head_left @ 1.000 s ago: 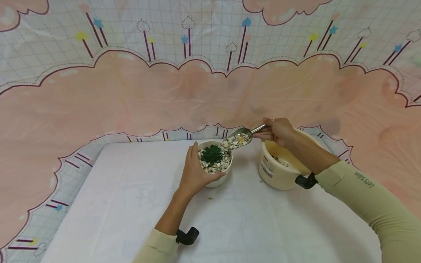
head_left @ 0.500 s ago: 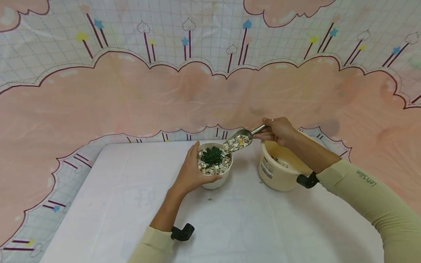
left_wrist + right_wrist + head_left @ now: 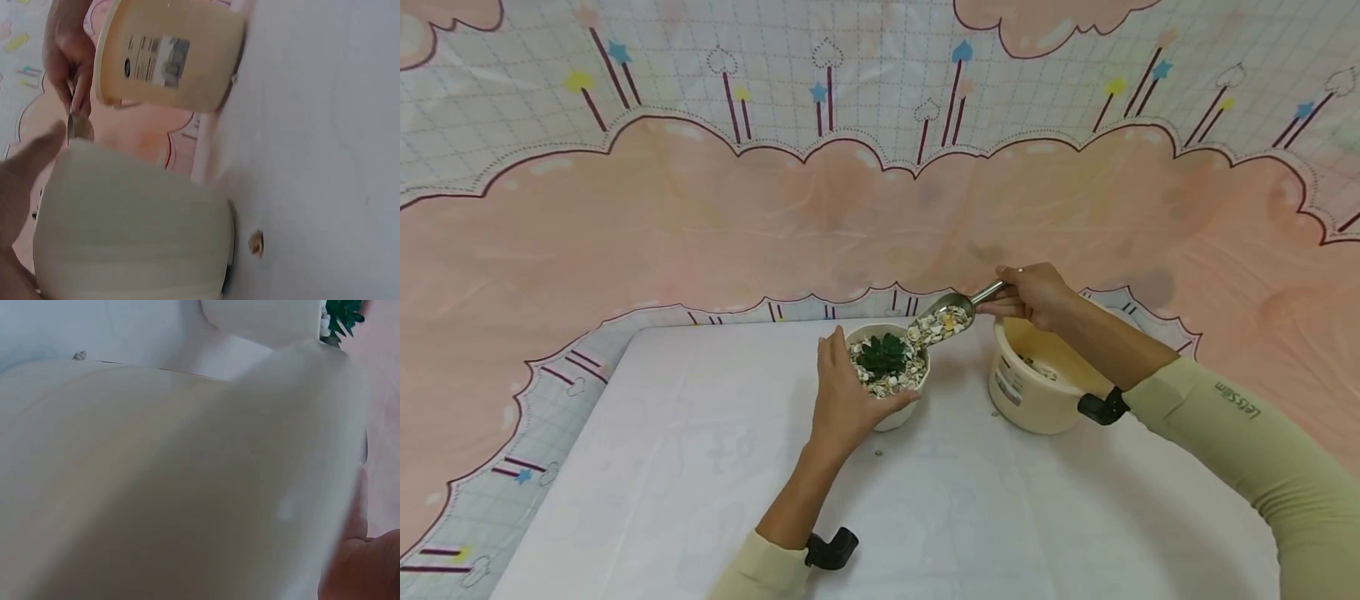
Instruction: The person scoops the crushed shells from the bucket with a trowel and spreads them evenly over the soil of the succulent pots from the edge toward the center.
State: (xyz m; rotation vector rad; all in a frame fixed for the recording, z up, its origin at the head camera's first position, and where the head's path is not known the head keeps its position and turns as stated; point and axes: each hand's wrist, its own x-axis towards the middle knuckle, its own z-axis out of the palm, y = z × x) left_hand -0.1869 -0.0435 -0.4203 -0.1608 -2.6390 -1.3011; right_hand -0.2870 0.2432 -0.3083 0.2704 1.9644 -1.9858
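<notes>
My left hand [image 3: 844, 407] holds a small white flower pot [image 3: 897, 419] from its left and near sides, with the thumb across the front. A dark green succulent [image 3: 882, 356] stands in it, ringed by pale stone chips [image 3: 891, 385]. My right hand [image 3: 1037, 296] grips the handle of a metal scoop [image 3: 987, 292], tilted down to the left. More mixed chips [image 3: 947, 323] fill the scoop, whose lip is at the pot's right rim. The left wrist view shows the pot's wall [image 3: 137, 219] up close. In the right wrist view, the right hand [image 3: 365, 569] is mostly hidden.
Beneath the right forearm stands a cream bucket [image 3: 1030, 404] with some chips inside; its wall fills much of the right wrist view. A stray chip [image 3: 878, 453] lies on the white table [image 3: 700, 467] before the pot. A patterned cloth [image 3: 775, 225] hangs behind.
My left hand has shifted slightly round the pot, and the pot has moved a little. The scoop stays almost still at the rim, with its load looking much the same.
</notes>
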